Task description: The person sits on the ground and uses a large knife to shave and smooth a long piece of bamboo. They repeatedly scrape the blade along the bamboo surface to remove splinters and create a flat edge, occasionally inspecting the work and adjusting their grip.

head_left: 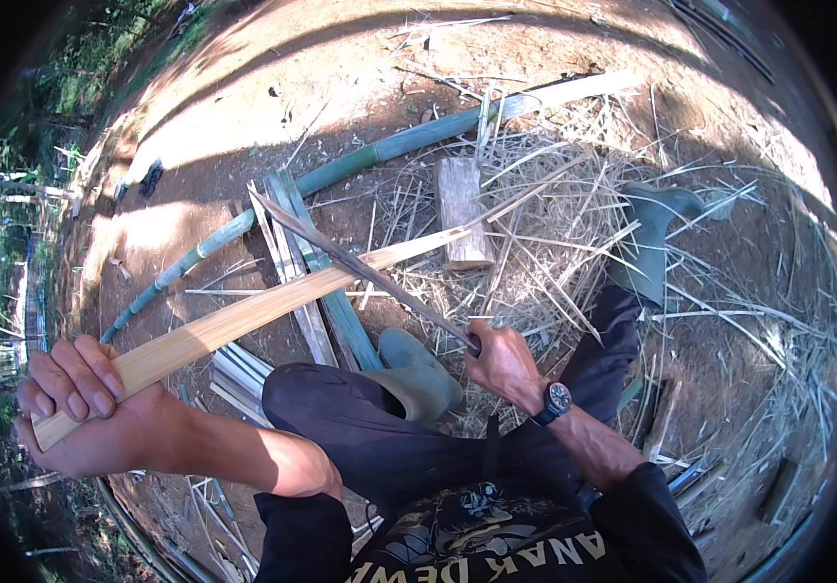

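My left hand [98, 413], raised at the far left, is closed around the wide end of a split bamboo slat [244, 316]. The pale slat slants up to the right and narrows to a thin end above the shavings. In my right hand [504, 361], with a watch on its wrist, is the handle of a machete, mostly hidden by the fingers. Its long dark blade [394, 291] points up and left and crosses the slat near its middle, seemingly over it. A short wood block [459, 214] lies on the ground beyond the blade.
A long green bamboo pole [341, 170] curves across the ground ahead. Split bamboo pieces [297, 272] lie by my left boot [414, 374]. Pale shavings [555, 204] spread between the block and my right boot [647, 243]. Greenery [10, 253] borders the left side.
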The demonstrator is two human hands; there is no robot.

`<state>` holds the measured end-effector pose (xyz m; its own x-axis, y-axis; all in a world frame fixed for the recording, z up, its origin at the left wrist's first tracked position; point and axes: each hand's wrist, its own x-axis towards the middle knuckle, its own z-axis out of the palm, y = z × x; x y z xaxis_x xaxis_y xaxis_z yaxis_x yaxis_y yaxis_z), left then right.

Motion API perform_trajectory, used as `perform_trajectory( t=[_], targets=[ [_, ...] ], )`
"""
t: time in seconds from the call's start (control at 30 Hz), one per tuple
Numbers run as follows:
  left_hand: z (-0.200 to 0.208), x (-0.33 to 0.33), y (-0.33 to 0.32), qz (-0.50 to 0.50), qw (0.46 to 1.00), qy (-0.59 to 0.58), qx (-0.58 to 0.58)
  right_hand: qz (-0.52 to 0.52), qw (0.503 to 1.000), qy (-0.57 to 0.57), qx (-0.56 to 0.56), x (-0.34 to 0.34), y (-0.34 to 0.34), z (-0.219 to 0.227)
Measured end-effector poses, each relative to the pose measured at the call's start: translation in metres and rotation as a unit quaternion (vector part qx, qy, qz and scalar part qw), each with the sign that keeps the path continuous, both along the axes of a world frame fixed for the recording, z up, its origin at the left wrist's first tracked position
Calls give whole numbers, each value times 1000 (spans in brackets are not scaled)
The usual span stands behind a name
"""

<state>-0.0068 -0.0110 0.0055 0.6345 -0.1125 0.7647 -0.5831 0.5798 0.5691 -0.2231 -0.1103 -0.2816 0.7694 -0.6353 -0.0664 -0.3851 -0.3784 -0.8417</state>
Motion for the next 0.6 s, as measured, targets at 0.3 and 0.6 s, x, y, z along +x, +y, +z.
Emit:
perform_trajectory(
  t=[0.3,0.6],
  targets=[
    [-1,-9,-6,26,1000,12,-2,-30,992,118,21,-5,-24,-34],
    [1,5,8,-84,996,3,-6,-46,976,205,64,-9,-51,-85]
  ],
)
